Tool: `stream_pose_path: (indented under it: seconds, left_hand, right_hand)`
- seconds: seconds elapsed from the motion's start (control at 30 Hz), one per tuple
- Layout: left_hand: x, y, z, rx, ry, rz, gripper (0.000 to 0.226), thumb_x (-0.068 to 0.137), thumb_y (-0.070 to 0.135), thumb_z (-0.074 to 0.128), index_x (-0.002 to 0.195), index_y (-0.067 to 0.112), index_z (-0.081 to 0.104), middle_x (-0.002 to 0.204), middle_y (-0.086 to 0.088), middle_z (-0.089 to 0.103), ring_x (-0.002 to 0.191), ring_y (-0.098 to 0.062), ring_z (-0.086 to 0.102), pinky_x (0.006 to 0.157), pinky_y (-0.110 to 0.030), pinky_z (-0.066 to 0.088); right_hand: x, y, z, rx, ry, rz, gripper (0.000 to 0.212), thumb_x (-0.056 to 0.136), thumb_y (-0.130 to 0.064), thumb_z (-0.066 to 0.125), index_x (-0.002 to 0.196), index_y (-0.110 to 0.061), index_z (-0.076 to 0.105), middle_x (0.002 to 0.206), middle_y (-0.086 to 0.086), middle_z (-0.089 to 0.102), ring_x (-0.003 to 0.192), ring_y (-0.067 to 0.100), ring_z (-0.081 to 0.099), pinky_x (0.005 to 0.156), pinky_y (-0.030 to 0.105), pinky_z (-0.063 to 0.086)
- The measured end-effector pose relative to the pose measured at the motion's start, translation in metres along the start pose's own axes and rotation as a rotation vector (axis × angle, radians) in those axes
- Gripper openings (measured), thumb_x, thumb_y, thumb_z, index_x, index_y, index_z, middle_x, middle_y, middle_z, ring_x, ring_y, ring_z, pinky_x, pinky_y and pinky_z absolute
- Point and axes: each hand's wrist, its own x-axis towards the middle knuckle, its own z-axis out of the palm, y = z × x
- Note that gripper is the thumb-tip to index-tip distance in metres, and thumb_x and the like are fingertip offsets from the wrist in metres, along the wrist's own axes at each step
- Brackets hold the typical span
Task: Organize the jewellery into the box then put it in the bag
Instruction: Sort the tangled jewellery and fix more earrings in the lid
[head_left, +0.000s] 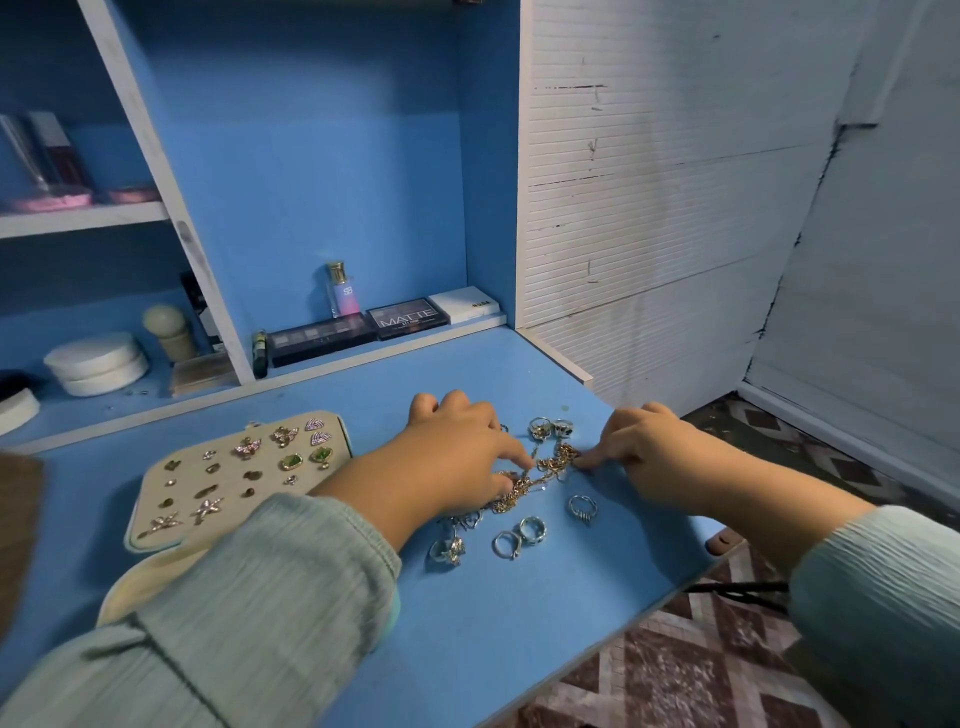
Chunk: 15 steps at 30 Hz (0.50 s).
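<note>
Fingertips of both the left hand (457, 452) and right hand (654, 457) pinch a tangled gold chain (540, 475) on the blue desk (519, 623), apparently teasing it apart before boxing, beside the open cream earring-studded jewellery box (228, 478)

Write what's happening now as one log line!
left hand: fingers on gold chains | right hand: fingertip on chains | rings: loose on desk | earring panel: filled
</note>
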Motion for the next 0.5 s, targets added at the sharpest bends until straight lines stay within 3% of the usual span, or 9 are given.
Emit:
stream_pose_path:
  seconds: [0.1,0.27,0.37,0.5]
  left_hand:
    - [0.005,0.003,0.004,-0.011,-0.023,0.044,0.034,0.098,0.043,0.039,0.129,0.055,0.042,0.126,0.011,0.037,0.123,-0.015,0.024,0.101,-0.034,0.011]
    - [0.004,-0.008,0.009,-0.118,0.003,0.013,0.021,0.090,0.050,0.052,0.109,0.054,0.060,0.110,0.018,0.035,0.118,-0.011,0.024,0.091,-0.029,0.010]
    - [0.000,-0.015,0.011,-0.169,0.001,-0.029,0.015,0.086,0.052,0.057,0.098,0.051,0.065,0.109,0.019,0.036,0.115,-0.008,0.024,0.088,-0.028,0.010]
    - [-0.002,-0.019,0.011,-0.208,0.008,-0.063,0.006,0.083,0.051,0.061,0.087,0.048,0.065,0.112,0.020,0.039,0.114,-0.007,0.025,0.088,-0.028,0.011]
  right_hand:
    - [0.002,0.004,0.000,0.089,0.060,0.004,0.056,0.084,0.004,0.039,0.095,-0.041,0.070,0.100,-0.017,0.049,0.104,0.017,0.042,0.095,0.034,0.039]
    - [0.007,0.000,0.002,0.115,0.025,0.008,0.051,0.089,-0.001,0.037,0.115,-0.036,0.064,0.102,-0.008,0.046,0.102,0.013,0.039,0.094,0.033,0.039]
    - [0.008,-0.002,0.001,0.159,0.037,-0.002,0.046,0.088,-0.001,0.041,0.106,-0.033,0.069,0.105,-0.009,0.048,0.100,0.009,0.040,0.094,0.029,0.039]
    - [0.008,-0.005,0.002,0.204,0.083,0.015,0.028,0.092,-0.010,0.049,0.098,-0.028,0.068,0.098,-0.009,0.050,0.087,0.010,0.047,0.082,0.022,0.040]
